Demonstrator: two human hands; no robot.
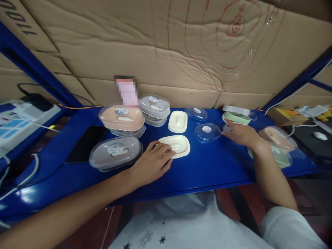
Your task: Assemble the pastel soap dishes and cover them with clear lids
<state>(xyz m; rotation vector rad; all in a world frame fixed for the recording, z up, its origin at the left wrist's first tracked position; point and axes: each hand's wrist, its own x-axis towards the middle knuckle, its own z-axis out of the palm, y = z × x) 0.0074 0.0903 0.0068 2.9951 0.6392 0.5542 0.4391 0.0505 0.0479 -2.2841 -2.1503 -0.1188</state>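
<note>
My left hand [153, 159] lies over the left end of a cream oval tray [181, 146], its fingers apart and slightly bent on the rim. Behind that tray sits a second cream piece [177, 121]. My right hand [240, 134] reaches to a green box [236, 118], fingers stretched out at its front edge; whether it grips anything is hard to tell. Just left of the right hand lies a clear lid [208, 132] with a round label, and another clear lid [196, 113] is behind it.
Lidded boxes, grey [116, 153], pink [121, 118] and grey [155, 105], stand at the left. Pink [277, 139] and green [282, 157] boxes are beside my right forearm. Cardboard [155, 45] walls the back of the blue table [207, 169].
</note>
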